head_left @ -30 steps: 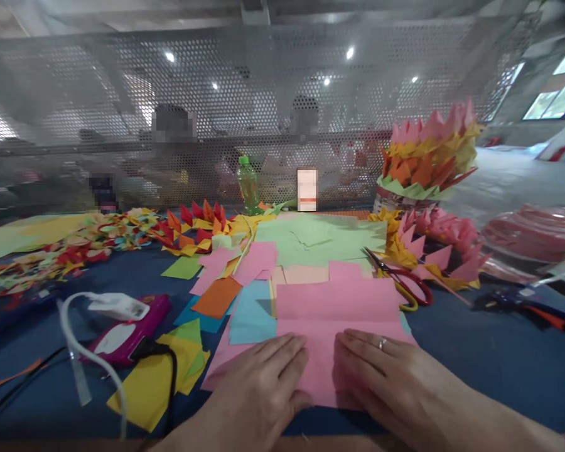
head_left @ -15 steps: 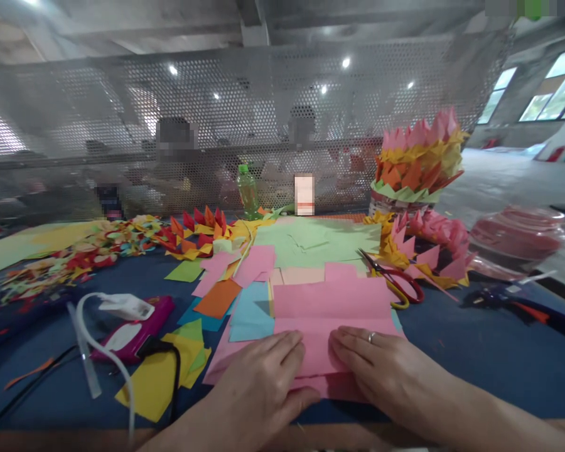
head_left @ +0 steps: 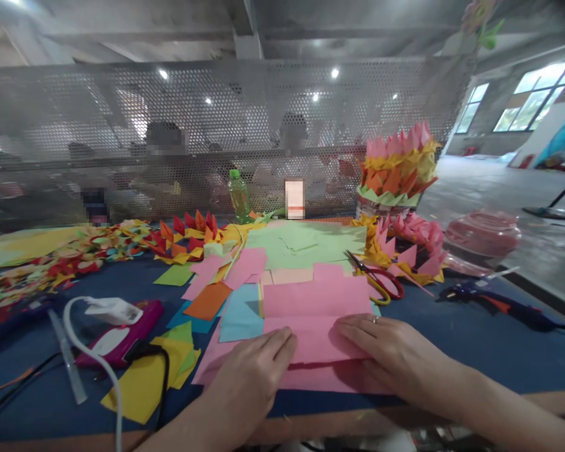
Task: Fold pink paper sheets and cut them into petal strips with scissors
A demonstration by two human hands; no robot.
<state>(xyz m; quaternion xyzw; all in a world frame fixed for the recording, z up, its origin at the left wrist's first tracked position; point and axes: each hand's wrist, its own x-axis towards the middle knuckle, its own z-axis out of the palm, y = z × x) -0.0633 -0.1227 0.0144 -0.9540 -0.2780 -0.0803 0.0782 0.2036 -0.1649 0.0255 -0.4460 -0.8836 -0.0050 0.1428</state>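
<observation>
A pink paper sheet (head_left: pixel 311 342) lies at the near edge of the blue-covered table (head_left: pixel 452 339), with its near part folded up over itself. My left hand (head_left: pixel 252 380) lies flat on the sheet's left part, fingers stretched out together. My right hand (head_left: pixel 395 358), with a ring on one finger, rests flat on the right part, its fingertips on the folded flap. More pink sheets (head_left: pixel 315 295) lie just behind, partly under the folded one.
Red-handled scissors (head_left: pixel 381 282) lie right of the pink stack. Loose coloured squares, a magenta device (head_left: pixel 122 333) with a white cable, a glue gun (head_left: pixel 489 301), folded paper flowers (head_left: pixel 398 166), a green bottle (head_left: pixel 238 191) and a perforated metal screen surround the spot.
The near part of the pink sheet has been folded up and away from me. Both hands have slid apart along the fold, and the view has shifted slightly left and upward.
</observation>
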